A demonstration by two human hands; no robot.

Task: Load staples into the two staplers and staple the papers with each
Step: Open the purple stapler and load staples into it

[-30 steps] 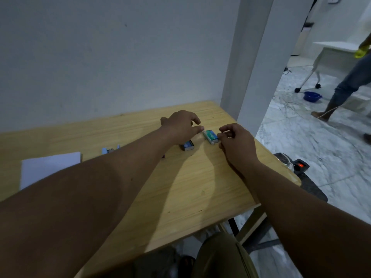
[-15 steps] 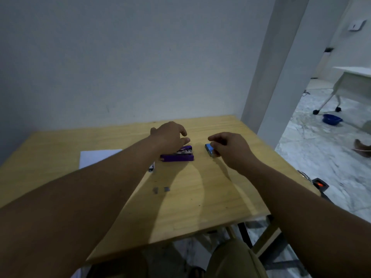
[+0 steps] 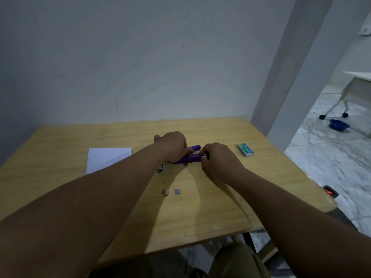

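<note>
A purple stapler point(image 3: 190, 157) lies on the wooden table point(image 3: 200, 207), its top lifted open. My left hand point(image 3: 173, 145) grips its rear end. My right hand point(image 3: 217, 160) pinches its front end, fingers closed at the metal staple channel. A green and white staple box point(image 3: 245, 149) lies alone to the right of my hands. Two short grey staple strips point(image 3: 171, 192) lie nearer to me. White paper point(image 3: 107, 158) lies at the left. A second small stapler point(image 3: 161, 167) peeks out under my left forearm, mostly hidden.
The table stands against a grey wall, with a pillar point(image 3: 297, 77) at its far right corner. On the marble floor to the right are a power strip with a red light point(image 3: 330, 191), a blue bowl point(image 3: 338, 124) and a white wheeled table point(image 3: 353, 85).
My right hand let go of the staple box, which now lies further right, and moved left onto the stapler's front. The left hand stays on the stapler. The view tilted down.
</note>
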